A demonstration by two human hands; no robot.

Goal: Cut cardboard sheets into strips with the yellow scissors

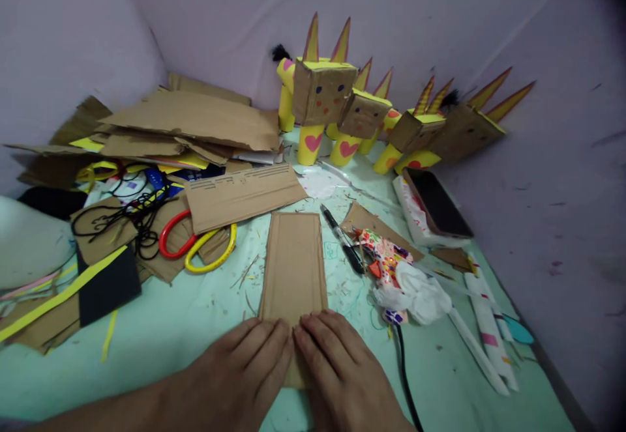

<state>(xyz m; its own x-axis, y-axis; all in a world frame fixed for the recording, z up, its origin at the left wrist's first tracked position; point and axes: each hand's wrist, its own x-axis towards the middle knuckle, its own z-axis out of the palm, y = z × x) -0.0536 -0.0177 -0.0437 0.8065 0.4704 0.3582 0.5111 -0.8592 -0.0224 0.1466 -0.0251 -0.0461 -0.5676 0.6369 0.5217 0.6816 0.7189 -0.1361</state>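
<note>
A long rectangular piece of cardboard lies lengthwise in front of me, its far end flat on the table. My left hand and my right hand sit side by side on its near part, fingertips almost meeting at the middle. The fingers of each hand are held together and bent over the cardboard, gripping it; both thumbs are hidden. Just beyond the far end lies a wider cardboard piece with printed lines, partly covering scissors with one red handle and one yellow handle.
Cardboard figures with yellow legs and pointed horns stand along the back wall. Cardboard sheets are stacked at left, near black cord. To the right lie a black marker, a patterned glue gun and a phone.
</note>
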